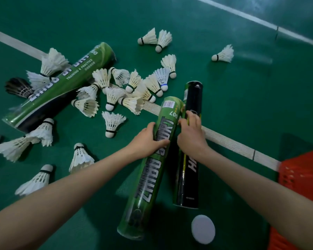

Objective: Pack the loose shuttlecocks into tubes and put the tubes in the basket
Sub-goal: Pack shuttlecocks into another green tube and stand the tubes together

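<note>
Your left hand (pixel 148 139) curls around the middle of the green tube (pixel 152 166) at lower centre of the frame, fingers wrapped on its left side. Your right hand (pixel 191 136) grips the black tube (pixel 188 177) lying just beside it, fingers closed over its upper part. A second green tube (pixel 60 85) lies at upper left. Loose shuttlecocks (pixel 114 87) are scattered across the green floor (pixel 242 105) from left to upper centre. A white round cap (pixel 203 229) rests at the bottom, and the orange basket (pixel 302 170) shows at the right edge.
</note>
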Motion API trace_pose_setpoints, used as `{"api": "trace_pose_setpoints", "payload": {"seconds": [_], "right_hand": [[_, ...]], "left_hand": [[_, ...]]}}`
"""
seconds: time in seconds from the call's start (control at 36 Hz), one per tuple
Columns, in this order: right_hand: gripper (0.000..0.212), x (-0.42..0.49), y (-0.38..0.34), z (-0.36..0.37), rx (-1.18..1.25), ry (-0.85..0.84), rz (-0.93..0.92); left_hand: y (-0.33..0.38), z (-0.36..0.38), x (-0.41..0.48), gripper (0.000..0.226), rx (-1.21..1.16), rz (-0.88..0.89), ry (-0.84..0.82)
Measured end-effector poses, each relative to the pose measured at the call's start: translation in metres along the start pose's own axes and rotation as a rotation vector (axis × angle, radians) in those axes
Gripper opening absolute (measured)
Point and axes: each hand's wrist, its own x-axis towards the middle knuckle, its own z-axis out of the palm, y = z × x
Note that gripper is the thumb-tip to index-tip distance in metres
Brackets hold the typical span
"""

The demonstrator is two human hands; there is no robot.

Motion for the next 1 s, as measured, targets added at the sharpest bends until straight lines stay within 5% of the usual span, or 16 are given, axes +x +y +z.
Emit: {"api": "trace_pose_setpoints", "payload": {"seconds": [0.14, 0.31, 0.44, 0.61, 0.75, 0.86, 1.0], "right_hand": [[0.038, -0.007, -0.017, -0.012, 0.142, 0.221, -0.043], [0.050, 0.010, -0.026, -0.003, 0.161, 0.053, 0.025], [0.040, 0.009, -0.030, 0.004, 0.106, 0.173, -0.091], [0.032, 0.016, -0.051, 0.011, 0.018, 0.187, -0.240], [0.029, 0.029, -0.081, 0.012, 0.032, 0.106, -0.399], [0.029, 0.038, -0.105, 0.019, 0.017, 0.018, -0.447], [0.026, 0.043, -0.121, 0.029, -0.012, 0.016, -0.439]], "left_hand": [[-0.007, 0.000, -0.009, 0.084, -0.081, -0.004, -0.015], [-0.015, -0.008, -0.012, 0.077, -0.161, 0.053, -0.087], [-0.029, -0.019, -0.006, 0.070, -0.295, 0.030, -0.133], [-0.033, -0.054, 0.000, 0.029, -0.233, 0.059, 0.125], [-0.052, -0.118, 0.008, 0.030, 0.271, 0.200, 0.624], [-0.091, -0.170, 0.022, 0.056, 0.530, -0.093, 0.689], [-0.139, -0.203, 0.020, 0.079, 0.452, -0.404, 0.546]]}}
